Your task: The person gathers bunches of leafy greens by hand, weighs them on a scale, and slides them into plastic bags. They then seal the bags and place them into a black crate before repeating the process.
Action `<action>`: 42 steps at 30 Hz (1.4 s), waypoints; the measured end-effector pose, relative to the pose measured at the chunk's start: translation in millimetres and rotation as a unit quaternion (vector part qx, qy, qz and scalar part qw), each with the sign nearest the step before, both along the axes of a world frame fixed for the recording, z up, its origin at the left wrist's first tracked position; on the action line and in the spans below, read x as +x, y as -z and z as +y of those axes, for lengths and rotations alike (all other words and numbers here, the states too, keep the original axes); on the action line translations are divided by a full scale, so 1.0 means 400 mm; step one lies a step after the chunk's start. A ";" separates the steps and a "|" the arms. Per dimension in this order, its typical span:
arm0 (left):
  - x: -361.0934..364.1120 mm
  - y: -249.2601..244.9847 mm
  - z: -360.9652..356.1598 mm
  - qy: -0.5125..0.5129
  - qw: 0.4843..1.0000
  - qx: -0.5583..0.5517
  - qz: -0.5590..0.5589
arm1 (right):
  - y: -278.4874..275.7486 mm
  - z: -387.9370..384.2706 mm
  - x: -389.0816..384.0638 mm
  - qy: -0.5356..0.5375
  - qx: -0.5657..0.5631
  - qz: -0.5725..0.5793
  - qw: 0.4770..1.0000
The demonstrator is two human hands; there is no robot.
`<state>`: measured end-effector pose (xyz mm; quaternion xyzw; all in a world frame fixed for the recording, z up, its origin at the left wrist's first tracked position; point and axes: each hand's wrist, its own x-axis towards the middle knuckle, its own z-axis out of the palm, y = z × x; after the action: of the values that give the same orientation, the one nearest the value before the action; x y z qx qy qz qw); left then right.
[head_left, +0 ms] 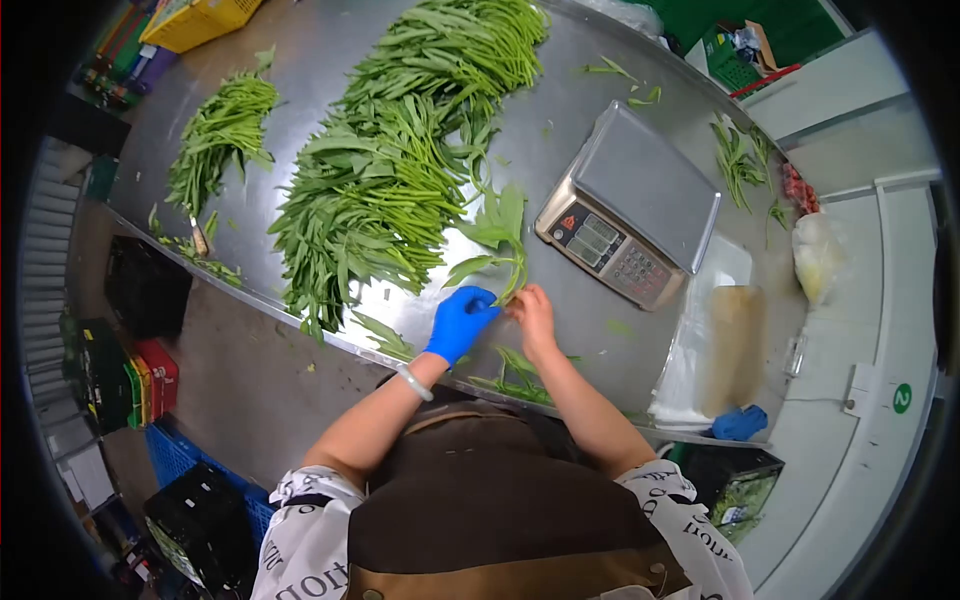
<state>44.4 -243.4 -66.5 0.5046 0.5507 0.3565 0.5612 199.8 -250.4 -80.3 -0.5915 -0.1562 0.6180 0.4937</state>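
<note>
My left hand point(462, 322), in a blue glove, pinches the lower end of a leafy water spinach stem point(518, 262). Close beside it, my bare right hand point(531, 317) has its fingers closed on the same stem's end. The leaves of this stem point away from me over the metal table point(570, 335). A long pile of water spinach point(385, 170) lies just left of and beyond my hands. Loose leaves and trimmings point(520, 375) are scattered at the table edge below my right hand.
A digital scale point(640, 200) stands right of my hands. Far left lie a smaller water spinach bunch point(222, 135) and a knife point(198, 238). Plastic bags point(685, 370) and a blue glove point(740, 423) rest at the right edge. Crates point(150, 275) stand on the floor.
</note>
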 end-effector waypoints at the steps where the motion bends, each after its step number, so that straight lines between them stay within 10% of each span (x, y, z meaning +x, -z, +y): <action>1: -0.011 -0.043 -0.004 0.001 1.000 0.017 -0.005 | -0.047 -0.002 -0.007 -0.003 0.013 0.043 0.999; 15: -0.084 -0.166 0.018 -0.088 0.991 -0.026 -0.097 | -0.186 0.070 -0.080 -0.136 0.073 0.084 0.984; 28: -0.043 -0.139 0.014 0.075 0.993 -0.087 -0.001 | -0.196 0.046 -0.066 -0.150 0.043 0.064 0.986; 35: -0.043 -0.069 -0.007 -0.215 0.863 -0.315 -0.330 | -0.216 0.074 -0.074 0.047 0.158 -0.022 0.986; 42: -0.166 -0.057 -0.121 0.124 0.980 -0.135 -0.081 | -0.407 0.338 0.019 0.019 0.338 -0.147 0.930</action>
<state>-21.9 -291.9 -43.6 0.4577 0.4796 0.2466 0.7069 207.4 -115.4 82.6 -0.4768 -0.4149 0.4255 0.6477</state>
